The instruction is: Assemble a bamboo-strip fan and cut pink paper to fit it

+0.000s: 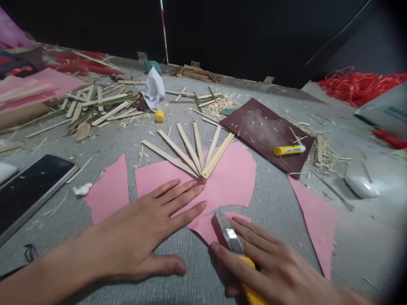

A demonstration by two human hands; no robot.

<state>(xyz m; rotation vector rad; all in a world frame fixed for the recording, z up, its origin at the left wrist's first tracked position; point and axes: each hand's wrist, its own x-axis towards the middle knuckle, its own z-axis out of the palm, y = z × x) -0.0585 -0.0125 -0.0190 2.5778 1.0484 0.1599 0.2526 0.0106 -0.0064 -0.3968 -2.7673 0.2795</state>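
My left hand [149, 228] lies flat with fingers stretched out on a pink paper piece [229, 178], its fingertips near the base of a fan of several bamboo slats [193, 150] spread over the paper. My right hand [263, 262] grips a yellow utility knife [237, 250]. The knife's metal blade tip touches the lower edge of the pink paper.
More pink paper scraps lie left [110, 190] and right [316, 220]. A brown sheet [263, 131] carries a yellow glue stick [288, 150]. Loose bamboo strips [95, 106] and shavings litter the back. A dark tablet [30, 186] sits at left, red cord [359, 82] at far right.
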